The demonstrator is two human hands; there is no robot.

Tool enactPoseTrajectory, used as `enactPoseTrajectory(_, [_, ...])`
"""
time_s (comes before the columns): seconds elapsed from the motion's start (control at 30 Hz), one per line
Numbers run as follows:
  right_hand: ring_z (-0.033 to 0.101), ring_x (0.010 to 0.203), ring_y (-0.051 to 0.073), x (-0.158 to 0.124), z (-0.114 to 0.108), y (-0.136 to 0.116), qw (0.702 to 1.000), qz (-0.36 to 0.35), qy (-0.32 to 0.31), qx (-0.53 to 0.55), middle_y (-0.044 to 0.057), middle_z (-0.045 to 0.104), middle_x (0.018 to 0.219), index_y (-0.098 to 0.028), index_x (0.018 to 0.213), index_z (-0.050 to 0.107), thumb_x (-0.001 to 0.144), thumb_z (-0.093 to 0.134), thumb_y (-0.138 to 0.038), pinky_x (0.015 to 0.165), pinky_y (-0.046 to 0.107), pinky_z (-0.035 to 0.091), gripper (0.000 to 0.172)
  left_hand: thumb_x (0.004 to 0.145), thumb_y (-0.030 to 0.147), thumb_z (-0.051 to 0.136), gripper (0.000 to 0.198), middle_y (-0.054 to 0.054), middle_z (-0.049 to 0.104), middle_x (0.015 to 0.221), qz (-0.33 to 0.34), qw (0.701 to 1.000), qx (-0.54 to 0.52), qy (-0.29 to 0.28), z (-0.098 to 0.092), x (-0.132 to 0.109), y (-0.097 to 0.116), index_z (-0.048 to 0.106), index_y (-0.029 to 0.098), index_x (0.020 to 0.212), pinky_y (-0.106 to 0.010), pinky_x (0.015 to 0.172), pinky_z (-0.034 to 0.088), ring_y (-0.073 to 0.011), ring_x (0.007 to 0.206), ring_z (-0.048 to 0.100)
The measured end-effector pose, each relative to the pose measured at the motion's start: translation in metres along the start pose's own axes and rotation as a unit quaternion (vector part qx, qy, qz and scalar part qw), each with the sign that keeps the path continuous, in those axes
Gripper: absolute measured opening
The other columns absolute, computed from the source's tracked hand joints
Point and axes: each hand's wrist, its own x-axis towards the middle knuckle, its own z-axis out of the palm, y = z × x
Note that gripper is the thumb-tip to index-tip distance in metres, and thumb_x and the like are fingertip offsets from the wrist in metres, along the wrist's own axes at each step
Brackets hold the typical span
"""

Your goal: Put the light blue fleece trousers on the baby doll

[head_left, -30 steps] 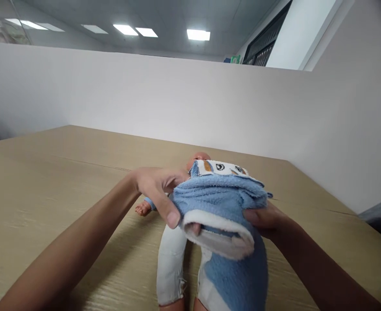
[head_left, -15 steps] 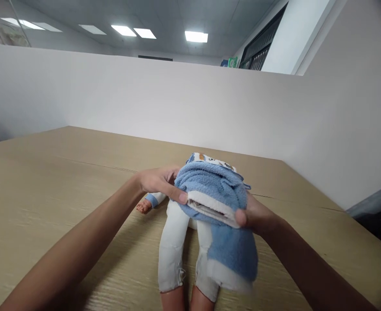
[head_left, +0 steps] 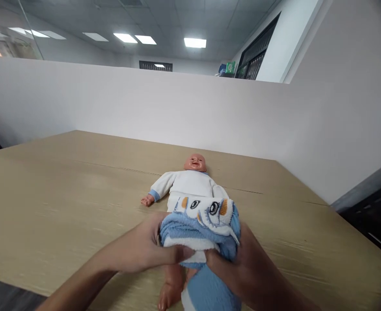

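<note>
Both of my hands grip a pair of fluffy blue baby pants (head_left: 199, 229) with white cuffs and an embroidered animal face on a white patch. My left hand (head_left: 141, 246) has the bunched cloth at its left side, thumb across the white cuff. From the right, my right hand (head_left: 245, 263) pinches the same cuff, its thumb tip close to the left one. The other leg hangs down below. Beneath and beyond lies a baby doll (head_left: 192, 182) on its back, in a white top with blue cuffs. The pants cover its middle; a bare foot shows under them.
A wide wood-toned table (head_left: 80, 194) carries the doll. Behind it stands a low white partition wall (head_left: 145, 108), and another wall (head_left: 345, 108) rises at the right. The near table edge shows at lower left.
My hands have brought the pants down toward me and drawn their thumbs together on the cuff. The doll's head and chest have come into view, and the embroidered face shows more fully.
</note>
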Motion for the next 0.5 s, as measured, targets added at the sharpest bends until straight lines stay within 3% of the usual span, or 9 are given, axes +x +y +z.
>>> enactPoseTrajectory(0.13, [0.069,0.122,0.042,-0.007,0.004,0.004,0.994,0.108,0.008,-0.021,0.015,0.076,0.117,-0.02,0.117,0.069,0.077,0.075,-0.037,0.115,0.06,0.052,0.044,0.085,0.028,0.078,0.053,-0.009,0.079,0.131,-0.027,0.995,0.004,0.099,0.021,-0.007,-0.02,0.07,0.018,0.136,-0.034,0.1,0.06,-0.028,0.115,0.074])
enactPoseTrajectory(0.27, [0.07,0.124,0.039,-0.003,0.004,0.005,0.985,0.173,-0.023,0.012,0.013,0.078,0.117,-0.02,0.122,0.068,0.079,0.076,-0.04,0.118,0.057,0.05,0.049,0.086,0.044,0.076,0.066,-0.01,0.07,0.148,-0.053,0.98,0.05,0.184,0.032,-0.014,-0.028,0.062,0.021,0.146,-0.037,0.11,0.056,-0.0314,0.13,0.068])
enactPoseTrajectory(0.33, [0.071,0.125,0.037,-0.001,0.005,0.005,0.983,0.173,-0.048,0.044,0.012,0.079,0.119,-0.02,0.126,0.067,0.08,0.077,-0.04,0.118,0.055,0.05,0.051,0.088,0.047,0.069,0.052,-0.009,0.074,0.139,-0.05,0.968,0.096,0.228,0.036,-0.018,-0.031,0.068,0.022,0.133,-0.038,0.106,0.058,-0.0328,0.124,0.07])
enactPoseTrajectory(0.43, [0.071,0.126,0.037,-0.001,0.008,0.007,0.981,0.18,-0.063,0.032,0.014,0.078,0.127,-0.019,0.129,0.067,0.078,0.082,-0.043,0.118,0.055,0.05,0.059,0.087,0.045,0.061,0.028,-0.006,0.08,0.108,-0.051,0.948,0.166,0.268,0.042,-0.025,-0.041,0.073,0.025,0.104,-0.037,0.088,0.06,-0.0321,0.102,0.073])
enactPoseTrajectory(0.5, [0.071,0.125,0.037,-0.003,0.012,0.009,0.981,0.186,-0.059,0.004,0.015,0.077,0.13,-0.018,0.129,0.067,0.076,0.083,-0.043,0.117,0.055,0.05,0.061,0.088,0.045,0.061,0.025,-0.003,0.08,0.1,-0.065,0.938,0.192,0.282,0.044,-0.03,-0.052,0.073,0.027,0.101,-0.036,0.082,0.059,-0.0312,0.096,0.073])
